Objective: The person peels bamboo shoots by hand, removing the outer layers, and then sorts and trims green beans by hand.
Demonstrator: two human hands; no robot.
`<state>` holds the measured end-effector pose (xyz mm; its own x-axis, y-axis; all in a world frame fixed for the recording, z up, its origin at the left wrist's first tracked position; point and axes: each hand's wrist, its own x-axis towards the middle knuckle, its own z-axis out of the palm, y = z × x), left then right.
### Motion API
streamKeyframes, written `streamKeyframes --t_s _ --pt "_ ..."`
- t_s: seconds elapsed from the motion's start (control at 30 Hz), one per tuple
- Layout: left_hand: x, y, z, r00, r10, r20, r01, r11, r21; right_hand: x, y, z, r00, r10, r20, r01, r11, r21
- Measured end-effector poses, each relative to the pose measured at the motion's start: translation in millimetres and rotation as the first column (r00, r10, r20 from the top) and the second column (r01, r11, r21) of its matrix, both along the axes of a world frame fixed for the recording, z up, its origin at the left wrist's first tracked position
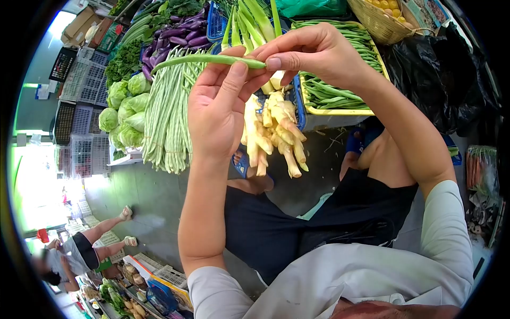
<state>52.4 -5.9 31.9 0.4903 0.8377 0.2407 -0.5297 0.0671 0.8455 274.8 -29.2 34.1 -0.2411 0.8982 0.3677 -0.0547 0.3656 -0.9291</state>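
Observation:
A single green bean (202, 59), long and slightly curved, is held up level in front of me. My left hand (220, 101) grips it near its right part, with the thumb on top and the fingers behind. My right hand (303, 56) pinches its right tip between thumb and forefinger. Below the hands hangs pale ginger (279, 125) over the edge of a blue basket. To the right, a yellow crate (340, 111) holds many green beans (332, 95) like this one.
Long beans (170, 117), cabbages (127, 109) and eggplants (178, 37) are heaped at left. A black plastic bag (430, 74) and a wicker basket (380, 21) of eggs stand at right. Another person (74, 260) is at lower left, near more produce and crates.

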Motion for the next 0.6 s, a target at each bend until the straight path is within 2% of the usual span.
streamKeyframes --t_s 0.4,0.47,0.53,0.6 --pt "3.0 -2.1 -0.6 0.999 0.038 -0.028 -0.036 0.998 0.058 -1.9 -1.4 -0.3 0.998 -0.038 -0.045 0.034 0.996 -0.081" --pt "5.1 -6.4 -0.2 0.985 0.118 -0.129 -0.1 0.985 0.141 -2.1 -1.3 -0.2 0.998 -0.049 -0.041 0.045 0.995 -0.093" --pt "5.4 -6.9 0.7 0.988 0.114 -0.103 -0.101 0.987 0.123 -2.1 -1.1 0.0 0.999 -0.051 0.01 0.052 0.995 -0.084" --pt "5.0 -5.8 1.3 0.991 0.108 -0.076 -0.1 0.989 0.107 -3.4 -0.7 -0.2 0.999 -0.045 -0.011 0.044 0.995 -0.086"
